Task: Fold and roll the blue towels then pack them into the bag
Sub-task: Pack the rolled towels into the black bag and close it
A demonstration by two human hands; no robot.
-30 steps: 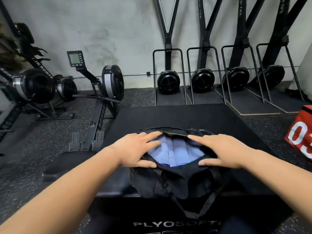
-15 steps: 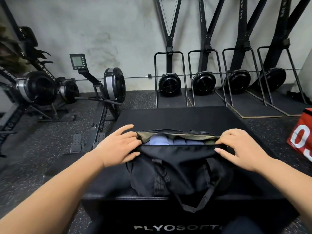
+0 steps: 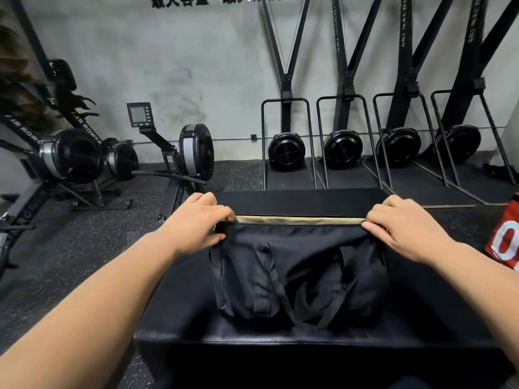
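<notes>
A black duffel bag (image 3: 297, 265) stands on a black padded box (image 3: 309, 341) in front of me. Its top edges are pulled together into a straight line, with a thin tan strip of lining showing along it. My left hand (image 3: 196, 224) pinches the left end of that top edge. My right hand (image 3: 404, 230) pinches the right end. The blue towels are hidden inside the bag. The bag's straps hang down its front.
Rowing machines (image 3: 179, 158) stand on the rubber floor to the left. Several ski machines (image 3: 342, 147) line the back wall. A red box with white numbers (image 3: 505, 242) sits at the right edge.
The hands moved from pressing the blue towels in the open bag out to its two ends and pulled the opening tight. The towels are no longer visible.
</notes>
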